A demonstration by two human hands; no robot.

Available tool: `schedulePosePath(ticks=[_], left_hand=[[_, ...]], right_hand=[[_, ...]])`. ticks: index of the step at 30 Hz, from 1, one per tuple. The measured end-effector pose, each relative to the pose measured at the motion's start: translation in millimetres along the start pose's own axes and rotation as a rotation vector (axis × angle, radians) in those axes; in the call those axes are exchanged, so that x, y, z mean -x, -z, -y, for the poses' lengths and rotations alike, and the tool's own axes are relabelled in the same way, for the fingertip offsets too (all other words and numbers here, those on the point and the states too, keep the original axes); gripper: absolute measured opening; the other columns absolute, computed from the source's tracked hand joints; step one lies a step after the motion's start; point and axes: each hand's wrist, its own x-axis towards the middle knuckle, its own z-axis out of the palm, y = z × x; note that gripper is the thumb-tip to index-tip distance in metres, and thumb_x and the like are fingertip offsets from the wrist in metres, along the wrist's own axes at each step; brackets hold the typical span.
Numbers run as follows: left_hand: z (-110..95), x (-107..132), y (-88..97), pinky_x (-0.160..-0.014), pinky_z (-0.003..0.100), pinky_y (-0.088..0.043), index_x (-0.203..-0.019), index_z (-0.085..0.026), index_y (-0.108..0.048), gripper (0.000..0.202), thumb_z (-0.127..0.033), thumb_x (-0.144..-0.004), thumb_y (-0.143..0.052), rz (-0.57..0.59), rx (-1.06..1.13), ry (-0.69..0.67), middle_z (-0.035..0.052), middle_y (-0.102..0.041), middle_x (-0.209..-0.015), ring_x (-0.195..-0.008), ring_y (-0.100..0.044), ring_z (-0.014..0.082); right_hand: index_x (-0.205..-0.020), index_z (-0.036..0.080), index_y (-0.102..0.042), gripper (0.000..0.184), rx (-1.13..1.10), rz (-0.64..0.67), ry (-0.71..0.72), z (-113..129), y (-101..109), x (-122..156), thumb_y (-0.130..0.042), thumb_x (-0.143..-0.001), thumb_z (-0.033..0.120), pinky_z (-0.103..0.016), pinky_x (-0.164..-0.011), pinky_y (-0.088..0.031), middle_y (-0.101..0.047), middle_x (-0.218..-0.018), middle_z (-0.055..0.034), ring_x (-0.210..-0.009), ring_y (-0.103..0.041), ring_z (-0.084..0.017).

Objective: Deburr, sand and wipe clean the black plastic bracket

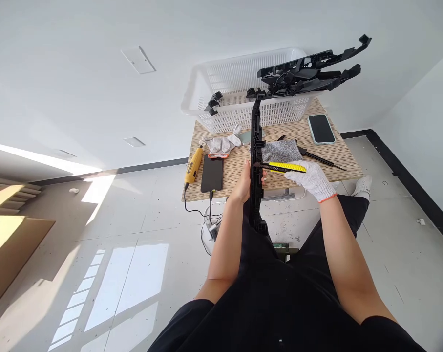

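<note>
The bare left hand (245,183) is gripping 1 long black plastic part (257,132) above the slatted table (338,159), while the gloved right hand (311,178), fingers wrapped, is pressing a yellow utility knife (285,167) against its mid-length edge, so trimming is judged under way, with similar parts piled on the white basket (239,73).

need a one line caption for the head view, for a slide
Bare left hand steadies a long black plastic part while the gloved right hand holds a yellow utility knife against it.

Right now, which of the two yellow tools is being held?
The yellow utility knife, in the gloved right hand; the yellow rotary tool lies on the table, untouched.
</note>
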Motion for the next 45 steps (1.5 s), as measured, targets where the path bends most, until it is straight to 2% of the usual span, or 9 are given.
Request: schedulePosePath(ticks=[3, 6, 10, 13, 17, 20, 24, 34, 45], left_hand=[[0.9, -0.4, 1.6, -0.053, 0.02, -0.048, -0.088, -0.018, -0.062, 0.064, -0.075, -0.093, -0.032, 0.013, -0.02, -0.005, 0.0028, -0.061, -0.072, -0.056, -0.055, 0.0098], [1.6, -1.1, 3.6, -0.053, 0.02, -0.048, -0.086, -0.018, -0.062, 0.066, -0.075, -0.093, -0.031, 0.034, -0.038, -0.01, 0.0027, -0.059, -0.069, -0.056, -0.055, 0.01], [1.0, -0.6, 2.9, -0.054, 0.02, -0.048, -0.085, -0.017, -0.062, 0.067, -0.075, -0.093, -0.03, 0.033, -0.035, 0.017, 0.0023, -0.058, -0.068, -0.055, -0.055, 0.0097], [-0.4, 0.4, 0.7, -0.053, 0.019, -0.047, -0.086, -0.017, -0.062, 0.065, -0.074, -0.094, -0.03, 0.013, -0.031, 0.006, 0.0023, -0.06, -0.068, -0.054, -0.054, 0.0094], [0.1, -0.1, 1.5, -0.053, 0.02, -0.047, -0.087, -0.018, -0.062, 0.064, -0.075, -0.092, -0.033, 0.01, -0.031, 0.007, 0.0031, -0.062, -0.071, -0.055, -0.055, 0.0099], [1.8, -1.4, 4.0, -0.053, 0.02, -0.048, -0.085, -0.017, -0.063, 0.065, -0.075, -0.092, -0.034, 0.032, -0.029, 0.009, 0.0027, -0.059, -0.066, -0.054, -0.054, 0.0104], [2.1, -1.7, 3.3, -0.053, 0.02, -0.048, -0.087, -0.018, -0.063, 0.063, -0.074, -0.091, -0.037, 0.006, -0.014, 0.006, 0.0028, -0.061, -0.069, -0.055, -0.055, 0.01], [1.3, -1.3, 2.3, -0.053, 0.021, -0.048, -0.088, -0.018, -0.063, 0.063, -0.073, -0.093, -0.034, -0.01, -0.049, 0.02, 0.0039, -0.063, -0.073, -0.054, -0.055, 0.01], [-0.2, 0.1, 0.2, -0.053, 0.02, -0.046, -0.088, -0.017, -0.062, 0.063, -0.074, -0.092, -0.036, 0.002, -0.038, 0.023, 0.0024, -0.061, -0.071, -0.055, -0.055, 0.0094]], right_hand=[[-0.114, 0.017, -0.074, 0.052, -0.027, -0.05, -0.001, 1.4, 0.4, 0.5, -0.08, -0.069, 0.043, -0.024, -0.049, -0.043, -0.069, -0.079, -0.0025, -0.057, -0.053, -0.011], [-0.111, 0.017, -0.075, 0.051, 0.015, 0.027, 0.011, 1.9, 1.0, 0.9, -0.081, -0.067, 0.041, -0.024, -0.051, -0.044, -0.069, -0.079, -0.0028, -0.059, -0.055, -0.012], [-0.114, 0.017, -0.074, 0.052, -0.023, -0.044, 0.003, 1.3, 1.0, 0.7, -0.079, -0.069, 0.043, -0.024, -0.049, -0.043, -0.068, -0.077, -0.0023, -0.056, -0.053, -0.011], [-0.112, 0.017, -0.075, 0.052, 0.009, 0.023, 0.008, 1.6, 0.7, 0.6, -0.081, -0.067, 0.043, -0.024, -0.051, -0.044, -0.069, -0.079, -0.0031, -0.059, -0.055, -0.012], [-0.113, 0.018, -0.074, 0.051, -0.023, -0.04, -0.006, 3.0, 0.9, 0.8, -0.079, -0.07, 0.045, -0.024, -0.047, -0.042, -0.068, -0.075, -0.0019, -0.054, -0.052, -0.01], [-0.11, 0.018, -0.075, 0.049, 0.008, 0.023, 0.012, 2.8, 1.2, 1.2, -0.082, -0.068, 0.042, -0.023, -0.05, -0.044, -0.069, -0.078, -0.0024, -0.058, -0.055, -0.011], [-0.112, 0.019, -0.074, 0.048, -0.062, -0.055, 0.004, 0.4, 0.7, 1.1, -0.079, -0.071, 0.042, -0.023, -0.047, -0.042, -0.069, -0.078, -0.0017, -0.054, -0.052, -0.01], [-0.108, 0.019, -0.076, 0.045, 0.011, 0.038, 0.038, 0.0, 2.0, -0.3, -0.081, -0.069, 0.04, -0.024, -0.051, -0.046, -0.071, -0.084, -0.0041, -0.059, -0.056, -0.012], [-0.112, 0.019, -0.075, 0.048, -0.028, -0.035, 0.011, 2.7, 0.6, 1.1, -0.078, -0.07, 0.042, -0.025, -0.049, -0.043, -0.07, -0.078, -0.0022, -0.057, -0.055, -0.012]])
